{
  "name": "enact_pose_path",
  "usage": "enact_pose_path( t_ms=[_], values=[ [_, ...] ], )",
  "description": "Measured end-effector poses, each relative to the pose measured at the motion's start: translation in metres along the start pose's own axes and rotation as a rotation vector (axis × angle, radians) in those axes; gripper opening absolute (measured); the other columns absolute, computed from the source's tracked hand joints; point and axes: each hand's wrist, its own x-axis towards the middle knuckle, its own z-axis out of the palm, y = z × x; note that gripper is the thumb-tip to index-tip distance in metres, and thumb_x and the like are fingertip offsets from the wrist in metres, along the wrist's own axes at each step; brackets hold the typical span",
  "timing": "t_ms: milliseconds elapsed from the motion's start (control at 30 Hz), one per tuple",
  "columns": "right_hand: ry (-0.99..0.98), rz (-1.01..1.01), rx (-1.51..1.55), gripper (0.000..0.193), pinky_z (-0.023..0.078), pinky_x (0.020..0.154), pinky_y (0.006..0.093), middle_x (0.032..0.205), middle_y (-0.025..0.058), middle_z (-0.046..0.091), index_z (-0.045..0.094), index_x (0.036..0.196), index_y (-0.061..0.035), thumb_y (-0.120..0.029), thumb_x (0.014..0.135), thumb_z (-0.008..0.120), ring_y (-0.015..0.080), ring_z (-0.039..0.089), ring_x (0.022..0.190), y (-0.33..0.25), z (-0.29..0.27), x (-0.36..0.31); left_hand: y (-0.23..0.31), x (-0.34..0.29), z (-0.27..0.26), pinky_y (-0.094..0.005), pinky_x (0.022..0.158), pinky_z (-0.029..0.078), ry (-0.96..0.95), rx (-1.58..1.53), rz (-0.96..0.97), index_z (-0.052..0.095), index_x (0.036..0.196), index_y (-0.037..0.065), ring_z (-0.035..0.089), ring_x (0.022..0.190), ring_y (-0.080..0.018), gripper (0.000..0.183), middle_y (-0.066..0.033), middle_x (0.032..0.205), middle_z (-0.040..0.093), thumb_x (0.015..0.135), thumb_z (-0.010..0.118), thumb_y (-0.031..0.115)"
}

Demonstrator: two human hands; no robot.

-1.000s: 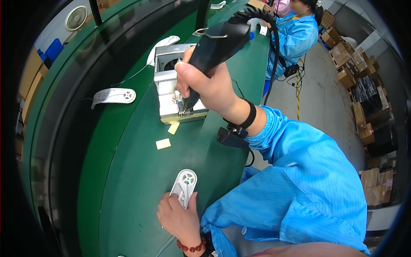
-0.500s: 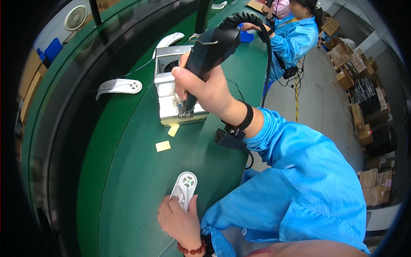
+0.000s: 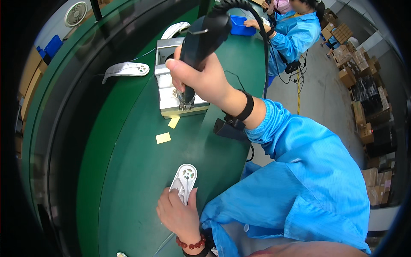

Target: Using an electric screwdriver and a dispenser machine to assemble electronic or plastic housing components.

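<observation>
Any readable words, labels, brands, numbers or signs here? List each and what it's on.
No legible text.
Black handheld tool, in the right hand: nothing readable.
White part, in the left hand: nothing readable.
Yellow slips: no readable writing.
Stacked cartons: any print too small or blurred.

We've got our right hand (image 3: 201,79) curled in a snug grip, wrist (image 3: 233,102) just behind; our left hand (image 3: 177,214) is well apart, back up, thumb (image 3: 193,197) spread from bent fingers (image 3: 174,197).
</observation>
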Motion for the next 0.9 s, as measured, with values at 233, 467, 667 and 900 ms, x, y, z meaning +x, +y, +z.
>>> enact_pose_path(
  t_ms=[233,467,667,900],
  values=[
    [0.005,0.111,0.093,0.02,0.043,0.051,0.0247,0.061,0.0014,0.056,0.054,0.082,-0.0049,-0.015,0.093,0.067,0.0081,0.055,0.052,0.002,0.002,-0.023,0.001,0.0,-0.001,-0.0418,0.077,0.046,0.018,-0.005,0.016,0.059,0.096,0.004,0.059,0.092,-0.0318,0.043,-0.0108,0.105,0.062,0.076,0.081,0.035],
    [-0.279,0.043,0.311,0.033,0.04,0.049,0.0297,0.065,0.0035,0.049,0.043,0.104,-0.0094,-0.033,0.096,0.064,0.0133,0.045,0.051,-0.024,0.014,-0.077,-0.001,0.001,0.004,-0.0405,0.075,0.046,0.019,-0.045,-0.004,0.058,0.092,0.006,0.059,0.09,-0.0309,0.042,-0.0096,0.104,0.062,0.071,0.085,0.031],
    [-0.503,0.128,0.588,0.039,0.042,0.056,0.0313,0.071,0.006,0.055,0.044,0.106,-0.0061,-0.02,0.087,0.075,0.0153,0.054,0.061,-0.012,0.044,-0.117,-0.005,-0.002,0.004,-0.041,0.071,0.045,0.029,-0.029,0.015,0.055,0.088,0.006,0.059,0.084,-0.0294,0.044,-0.0098,0.107,0.061,0.07,0.083,0.034],
    [-0.343,0.376,0.58,0.021,0.05,0.066,0.0268,0.081,0.0047,0.061,0.058,0.086,-0.0024,-0.003,0.075,0.075,0.0137,0.062,0.072,-0.016,0.048,-0.124,-0.004,-0.001,0.002,-0.0408,0.072,0.045,0.023,-0.059,0.001,0.055,0.086,0.006,0.059,0.083,-0.0287,0.041,-0.0094,0.106,0.062,0.072,0.082,0.034]
  ],
)
